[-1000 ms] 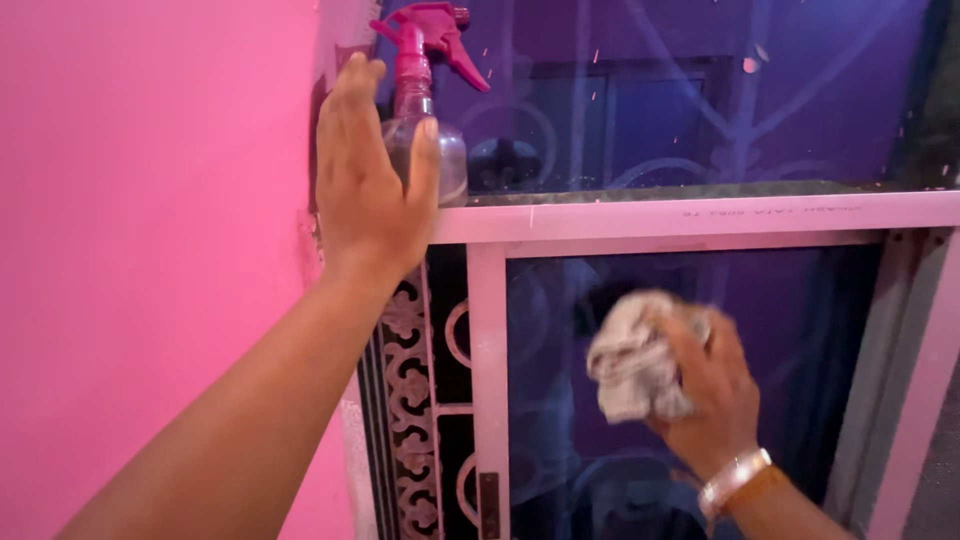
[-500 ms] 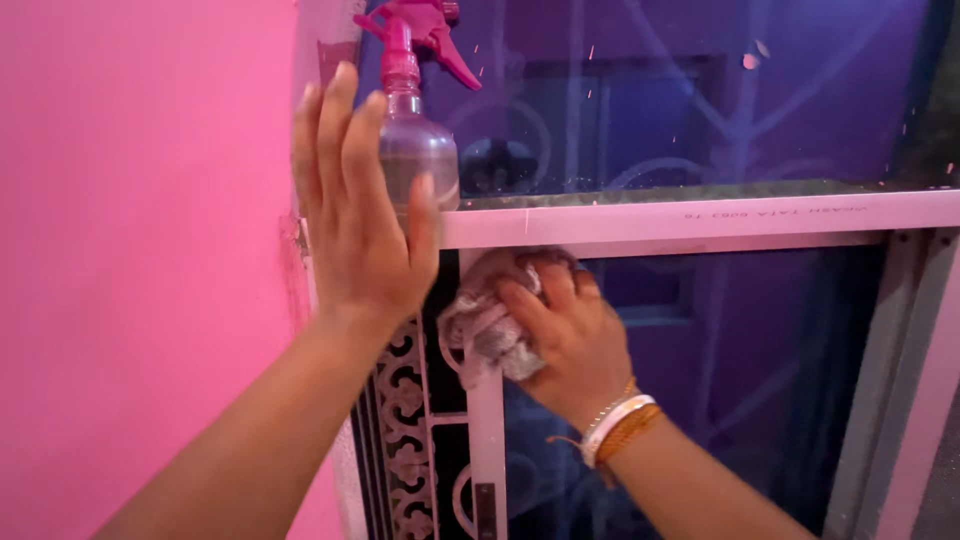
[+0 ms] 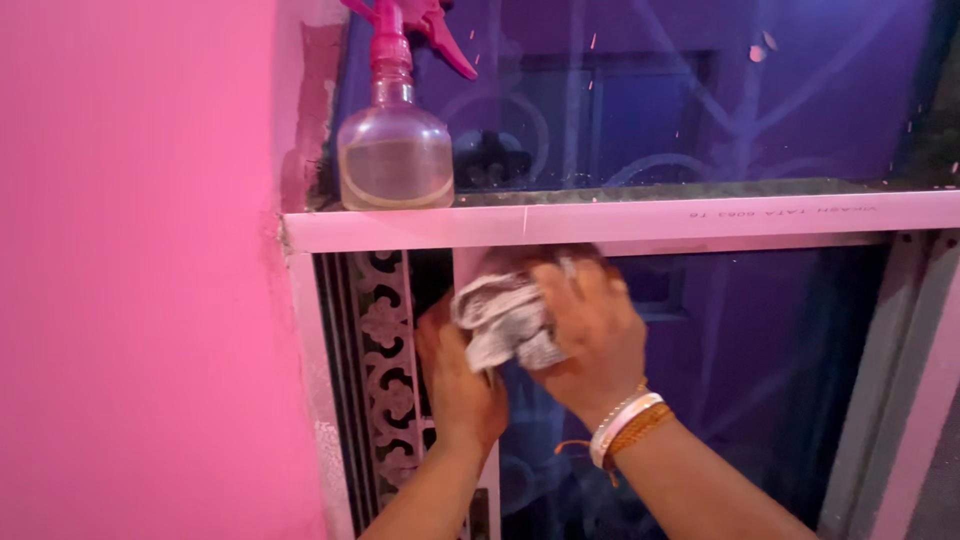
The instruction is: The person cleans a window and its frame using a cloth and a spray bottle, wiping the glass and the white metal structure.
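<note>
My right hand (image 3: 590, 335) presses a crumpled grey cloth (image 3: 500, 320) against the top of the window's white upright bar, just under the horizontal frame rail (image 3: 700, 218). My left hand (image 3: 458, 385) sits right beside it on the same bar, its fingers touching the cloth's lower left edge; whether it grips the cloth or the bar is unclear. Bangles and a thread circle my right wrist. A clear spray bottle (image 3: 395, 160) with a pink trigger head stands on the rail at its left end, above both hands.
A pink wall (image 3: 140, 270) fills the left side. An ornate metal grille (image 3: 385, 350) runs behind the left part of the window. Dark glass panes (image 3: 750, 350) lie below and above the rail, the upper one speckled with spots.
My left hand dropped from beside the spray bottle down to the upright bar next to the cloth. My right hand swept the cloth from mid-pane to the top left corner.
</note>
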